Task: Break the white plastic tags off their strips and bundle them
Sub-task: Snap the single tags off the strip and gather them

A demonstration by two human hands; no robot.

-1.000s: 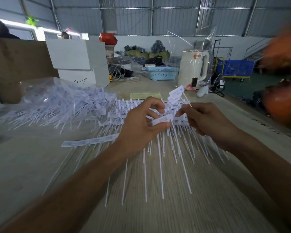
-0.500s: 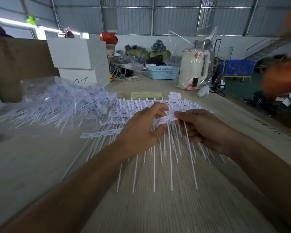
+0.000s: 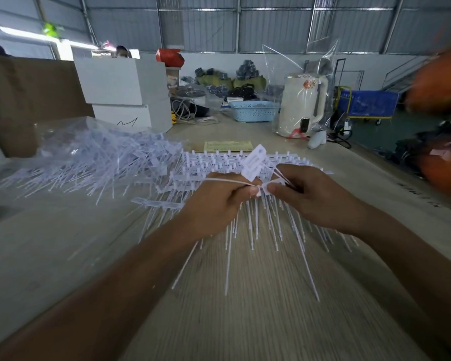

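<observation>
Above grained wood table (image 3: 245,321): left hand (image 3: 214,204), right hand (image 3: 315,196) pinch thin white plastic tags (image 3: 254,162).

A single head-worn wide-angle view looks forward and down, close over the pale wood-grain tabletop (image 3: 245,321), toward the far wall.

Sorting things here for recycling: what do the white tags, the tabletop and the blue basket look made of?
White tags: thin matte plastic, with long stems that bend without creasing. Tabletop: looks like wood or wood-grain laminate, with fine pale streaks; I cannot tell which. Blue basket: moulded plastic, with perforated walls.
</observation>
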